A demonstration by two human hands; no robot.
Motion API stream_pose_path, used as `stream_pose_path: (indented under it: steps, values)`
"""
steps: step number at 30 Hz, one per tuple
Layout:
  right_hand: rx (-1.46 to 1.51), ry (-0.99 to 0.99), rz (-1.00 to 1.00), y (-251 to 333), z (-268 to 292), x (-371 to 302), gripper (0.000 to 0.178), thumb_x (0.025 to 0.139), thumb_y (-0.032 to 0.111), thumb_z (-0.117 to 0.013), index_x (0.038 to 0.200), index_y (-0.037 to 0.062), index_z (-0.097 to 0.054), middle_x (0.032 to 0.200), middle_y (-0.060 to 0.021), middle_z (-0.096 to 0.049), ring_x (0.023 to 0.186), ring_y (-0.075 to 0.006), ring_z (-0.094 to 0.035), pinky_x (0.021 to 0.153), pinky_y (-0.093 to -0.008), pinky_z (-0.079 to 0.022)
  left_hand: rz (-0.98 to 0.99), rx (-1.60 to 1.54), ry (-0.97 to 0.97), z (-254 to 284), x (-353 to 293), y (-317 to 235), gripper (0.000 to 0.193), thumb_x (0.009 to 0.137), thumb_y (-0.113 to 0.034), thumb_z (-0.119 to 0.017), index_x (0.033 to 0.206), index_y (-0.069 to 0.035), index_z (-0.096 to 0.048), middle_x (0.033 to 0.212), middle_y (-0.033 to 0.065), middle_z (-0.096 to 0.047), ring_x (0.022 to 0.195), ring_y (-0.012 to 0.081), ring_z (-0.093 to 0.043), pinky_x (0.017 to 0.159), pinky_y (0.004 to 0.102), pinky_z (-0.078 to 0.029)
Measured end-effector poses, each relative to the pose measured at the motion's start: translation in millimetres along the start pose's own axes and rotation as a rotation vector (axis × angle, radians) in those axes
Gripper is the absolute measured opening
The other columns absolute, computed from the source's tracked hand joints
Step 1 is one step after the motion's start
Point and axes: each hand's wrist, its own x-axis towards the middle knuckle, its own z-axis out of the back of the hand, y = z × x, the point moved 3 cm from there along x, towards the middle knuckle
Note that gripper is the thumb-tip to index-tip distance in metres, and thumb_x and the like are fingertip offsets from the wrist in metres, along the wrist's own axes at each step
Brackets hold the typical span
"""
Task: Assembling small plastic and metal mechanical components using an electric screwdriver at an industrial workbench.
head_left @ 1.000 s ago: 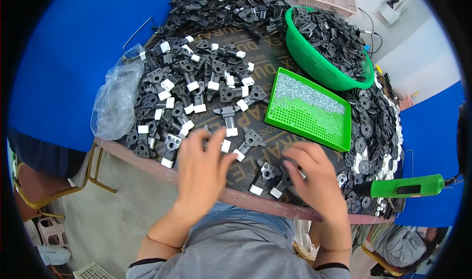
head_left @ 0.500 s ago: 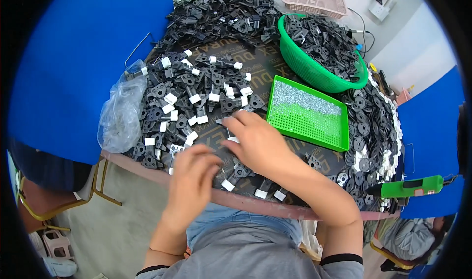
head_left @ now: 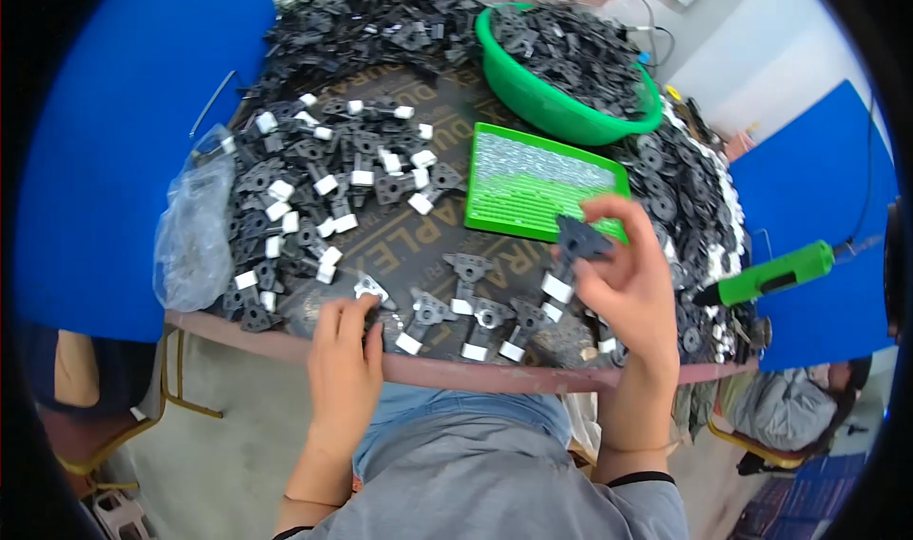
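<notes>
Between the thumb and fingers of my right hand (head_left: 639, 297) is a black three-cornered plastic bracket (head_left: 582, 242), raised just off the table by the green tray. My left hand (head_left: 344, 359) is at the near edge, its fingers curled and pinching a light grey three-cornered bracket (head_left: 374, 291); the fingers hide its lower part. Between the hands several black brackets with white end caps lie along the near edge, among them one bracket (head_left: 468, 272) and another bracket (head_left: 430, 310).
A heap of capped brackets (head_left: 314, 150) lies left, beside a clear plastic bag (head_left: 195, 245). The green tray (head_left: 547, 226) holds small silvery pieces. Behind it stands a green basket (head_left: 561, 121) of black parts. Black discs (head_left: 656, 174) and a green electric screwdriver (head_left: 775, 274) are at right.
My right hand has moved from the middle to the right and now holds a black bracket up. My left hand has come lower, onto the grey bracket. The whole view has shifted.
</notes>
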Motion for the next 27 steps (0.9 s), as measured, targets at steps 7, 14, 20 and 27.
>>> stream_pose_path:
  steps: [7, 14, 20, 27]
  values:
    - [0.088, -0.033, -0.207, -57, 54, -109, 0.046, 0.08, -0.019, -0.059, 0.12, 0.0, -0.048, 0.124, -0.0075, -0.041, 0.113, -0.0221, -0.061, 0.084, -0.0285, -0.057, 0.048, 0.063, 0.029, -18, 30, -3, 0.028, 0.086, -0.003, -0.068, 0.113, -0.008, -0.063, 0.105, 0.0106, -0.058, 0.089, 0.0333, -0.064, 0.072, 0.0424, -0.052]
    - [-0.745, 0.0, 0.051, -65, 53, -107, 0.035, 0.08, -0.001, -0.071, 0.114, 0.0052, -0.064, 0.119, -0.0129, -0.063, 0.109, -0.0374, -0.058, 0.096, -0.0424, -0.047, 0.01, -0.102, -0.046, -36, 55, -32, 0.031, 0.086, 0.002, -0.068, 0.116, -0.005, -0.064, 0.103, 0.0106, -0.056, 0.069, 0.0186, -0.058, 0.06, 0.0319, -0.046]
    - [-0.942, -0.149, 0.101, -56, 67, -114, 0.042, 0.078, 0.01, -0.079, 0.118, 0.0076, -0.065, 0.136, -0.0141, -0.053, 0.122, -0.0379, -0.049, 0.1, -0.0474, -0.043, -0.614, 0.15, 0.491, -29, 33, -70, 0.059, 0.086, -0.04, -0.069, 0.139, -0.017, -0.055, 0.148, 0.0092, -0.046, 0.137, 0.0355, -0.042, 0.112, 0.0566, -0.03]
    - [-0.922, -0.162, 0.055, -80, 39, -115, 0.044, 0.084, 0.007, -0.072, 0.127, 0.0035, -0.061, 0.138, -0.0211, -0.049, 0.12, -0.0401, -0.048, 0.097, -0.0473, -0.042, -0.556, 0.27, 0.669, -78, 5, -92, 0.084, 0.077, -0.06, -0.064, 0.15, -0.026, -0.043, 0.162, 0.0064, -0.029, 0.148, 0.0382, -0.022, 0.115, 0.064, -0.018]
